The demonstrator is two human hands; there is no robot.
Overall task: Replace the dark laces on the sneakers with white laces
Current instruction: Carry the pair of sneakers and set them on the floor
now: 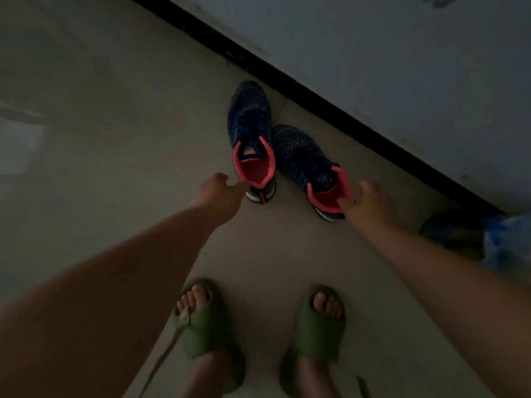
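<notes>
The light is dim and fine detail is lost. I stand on a pale floor [86, 139], looking down.

My left forearm crosses the frame from the lower left. My left hand [216, 193] is extended toward the heel of the left sneaker [250, 133], fingers relaxed and loosely bent, holding nothing. Its fingertips are just beside the heel tab; I cannot tell whether they touch it.

The left sneaker stands upright on the floor, dark blue knit with a red-pink collar and lining, toe pointing away from me toward the black skirting strip [316, 96]. The right sneaker [304, 162] stands just beside it, touching or nearly touching at mid-length, its toe angled inward and its heel nearer to me. Dark laces are not clearly resolvable on either sneaker.

My right hand [365, 205] is at the heel of the right sneaker. One finger lies against the red-pink collar at the rear; the other fingers are spread and relaxed, not closed round anything. The two hands are well apart, one per sneaker.

The skirting strip runs diagonally from the top centre to the right edge, with a light wall [402, 53] behind it. A blue, blurred object [500, 239] sits near the wall at the right edge, unidentifiable.

At the bottom, my feet wear green slides [319, 331]. A thin pale strand [172, 343] hangs over the left slide.
</notes>
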